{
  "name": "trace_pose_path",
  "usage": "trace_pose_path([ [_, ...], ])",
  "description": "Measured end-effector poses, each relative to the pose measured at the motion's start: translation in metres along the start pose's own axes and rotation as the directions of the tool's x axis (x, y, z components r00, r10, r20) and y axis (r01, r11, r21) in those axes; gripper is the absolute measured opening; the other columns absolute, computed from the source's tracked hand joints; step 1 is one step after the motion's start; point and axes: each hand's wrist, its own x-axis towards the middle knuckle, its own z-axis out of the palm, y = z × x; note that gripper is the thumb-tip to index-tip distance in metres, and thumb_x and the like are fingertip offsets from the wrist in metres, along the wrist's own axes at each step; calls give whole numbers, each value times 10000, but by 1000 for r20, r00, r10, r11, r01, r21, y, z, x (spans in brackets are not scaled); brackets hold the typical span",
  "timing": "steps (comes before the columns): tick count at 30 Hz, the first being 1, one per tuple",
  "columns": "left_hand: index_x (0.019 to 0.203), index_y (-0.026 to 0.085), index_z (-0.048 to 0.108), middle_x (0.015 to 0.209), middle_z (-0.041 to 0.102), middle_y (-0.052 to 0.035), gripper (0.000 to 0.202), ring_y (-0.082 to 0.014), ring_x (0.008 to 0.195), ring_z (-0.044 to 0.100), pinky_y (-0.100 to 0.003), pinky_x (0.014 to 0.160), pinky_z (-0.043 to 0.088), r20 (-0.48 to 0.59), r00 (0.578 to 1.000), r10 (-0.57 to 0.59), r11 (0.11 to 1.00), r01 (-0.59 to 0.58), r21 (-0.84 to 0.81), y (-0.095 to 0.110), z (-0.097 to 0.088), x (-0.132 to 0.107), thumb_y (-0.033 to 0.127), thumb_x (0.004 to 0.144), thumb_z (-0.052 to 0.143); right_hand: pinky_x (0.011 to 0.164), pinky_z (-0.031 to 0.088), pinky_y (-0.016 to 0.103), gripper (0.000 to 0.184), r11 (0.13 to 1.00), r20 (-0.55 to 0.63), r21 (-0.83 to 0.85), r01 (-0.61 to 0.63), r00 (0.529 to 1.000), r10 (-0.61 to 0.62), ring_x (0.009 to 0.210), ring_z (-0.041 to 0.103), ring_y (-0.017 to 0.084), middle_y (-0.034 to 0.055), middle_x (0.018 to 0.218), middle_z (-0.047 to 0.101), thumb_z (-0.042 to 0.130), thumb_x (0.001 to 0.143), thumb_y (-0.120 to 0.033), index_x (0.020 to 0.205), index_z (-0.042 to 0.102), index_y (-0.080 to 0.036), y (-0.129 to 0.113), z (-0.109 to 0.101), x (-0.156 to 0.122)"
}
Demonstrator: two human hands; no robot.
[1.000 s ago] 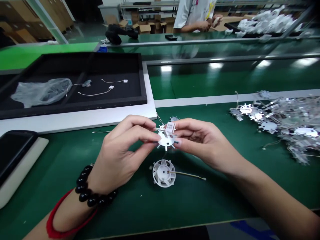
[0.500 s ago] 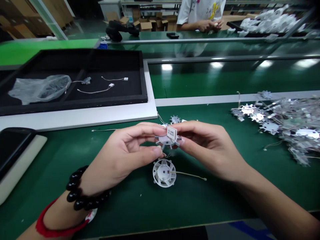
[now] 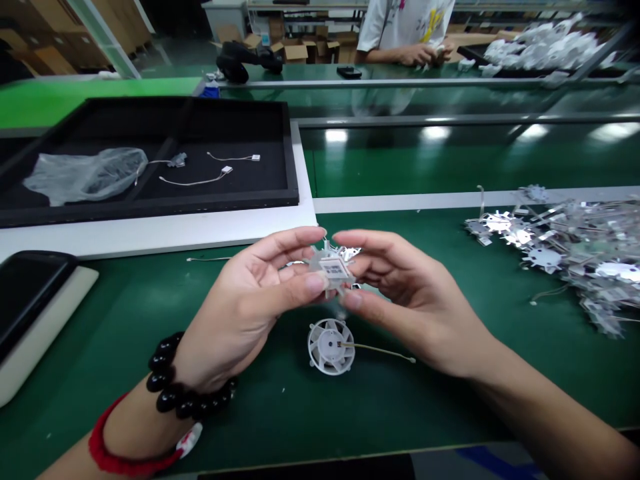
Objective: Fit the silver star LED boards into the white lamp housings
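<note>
A star-shaped silver metal plate [image 3: 320,261] with a white square part [image 3: 335,269] on its face is between my hands, tilted toward me. My left hand [image 3: 260,287] is closed on its left side, thumb on the near face. At the plate's right edge, my right hand [image 3: 415,293] has its thumb and fingers curled round it. Below them on the green table lies a round white fan [image 3: 331,347] with a thin lead running right. More silver pieces behind the plate are partly hidden by my fingers.
Many star-shaped metal plates [image 3: 575,247] with wires are heaped at right. A black tray [image 3: 235,123] at left holds a plastic bag [image 3: 90,175] and small wired parts. A dark device [image 3: 33,293] sits at the left edge. Across the bench, a person [image 3: 407,33] handles something.
The metal plate has turned so its white square part faces me more. My right thumb has dropped lower and its fingers have spread somewhat. The fan lies where it was.
</note>
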Motion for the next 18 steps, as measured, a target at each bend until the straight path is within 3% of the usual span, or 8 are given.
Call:
trace_pose_path([
  [3, 998, 229, 786, 889, 765, 4, 244, -102, 755, 728, -135, 690, 629, -10, 1000, -21, 1000, 21, -2, 2, -1, 0, 116, 785, 823, 706, 608, 288, 211, 997, -40, 37, -65, 997, 66, 756, 702, 151, 25, 871, 706, 694, 908, -226, 1116, 671, -211, -4, -1, 3],
  [6, 991, 245, 796, 906, 777, 11, 198, -110, 785, 736, -144, 703, 640, 0, 999, -40, 999, 40, 31, 2, -3, -1, 146, 820, 803, 555, 559, 233, 55, 995, -78, -42, -90, 993, 87, 608, 649, 117, 22, 799, 719, 709, 885, -229, 918, 727, -188, -11, -4, 5],
  [11, 1070, 262, 778, 1000, 780, 2, 217, -147, 893, 746, -192, 762, 654, 65, 993, -94, 995, 91, 35, 1, -3, -2, 221, 857, 784, 605, 536, 238, 124, 974, -106, -207, -93, 992, 72, 703, 661, 149, 40, 803, 733, 718, 882, -285, 819, 734, -179, -15, -8, 6],
  [14, 1069, 285, 777, 929, 787, 17, 282, -112, 795, 747, -148, 734, 637, 84, 988, -127, 991, 123, 53, -1, -5, -2, 195, 807, 831, 566, 487, 237, 167, 966, -52, -241, -93, 995, 82, 665, 609, 138, 36, 786, 704, 692, 910, -331, 848, 725, -179, -14, -10, 5],
  [18, 1007, 276, 794, 835, 780, 37, 198, -79, 698, 733, -100, 677, 614, 109, 984, -140, 988, 133, 74, -2, -7, -2, 209, 822, 819, 531, 413, 227, 227, 944, 26, -317, -91, 994, 104, 608, 508, 111, 8, 703, 607, 601, 970, -329, 819, 675, -176, -12, -12, 3],
])
